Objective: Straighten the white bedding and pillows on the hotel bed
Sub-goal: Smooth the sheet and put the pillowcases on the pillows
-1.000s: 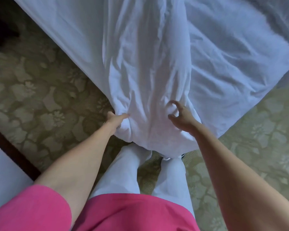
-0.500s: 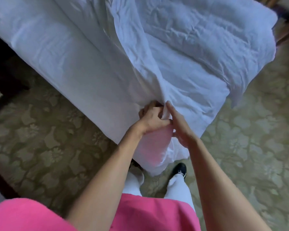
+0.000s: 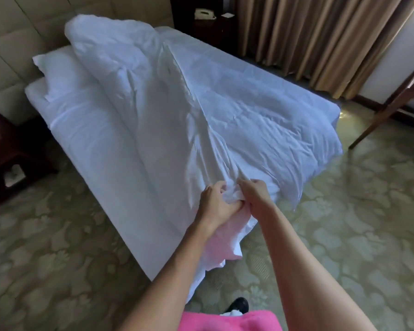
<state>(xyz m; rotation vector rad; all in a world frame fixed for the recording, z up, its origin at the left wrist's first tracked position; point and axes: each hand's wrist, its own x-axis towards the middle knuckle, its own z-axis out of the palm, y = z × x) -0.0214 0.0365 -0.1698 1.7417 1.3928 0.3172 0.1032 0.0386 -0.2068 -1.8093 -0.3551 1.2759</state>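
Item: rumpled white cotton duvet (image 3: 237, 111), lying along the white-sheeted hotel bed (image 3: 110, 149), heaped high toward the padded beige headboard (image 3: 14, 44).
Corner in hand: bunched white corner of the duvet (image 3: 232, 195), sitting at the foot corner of the bed nearest the person.
Left hand (image 3: 216, 204): fingers curling tight round the bunched corner, gripping it from the left.
Right hand (image 3: 255, 193): fingers closing on the same bunch from the right, touching the left hand.
Long axis: the duvet is running away from the grip, up and to the left, toward the plump white pillow (image 3: 58, 72).
Direction of slack: a raised fold is leading from the grip toward the heap.
Nearer hand: both equally close; neither is leading.
Judgement: pulling back toward the body, along that axis, is likely what is needed to draw the heap flat.
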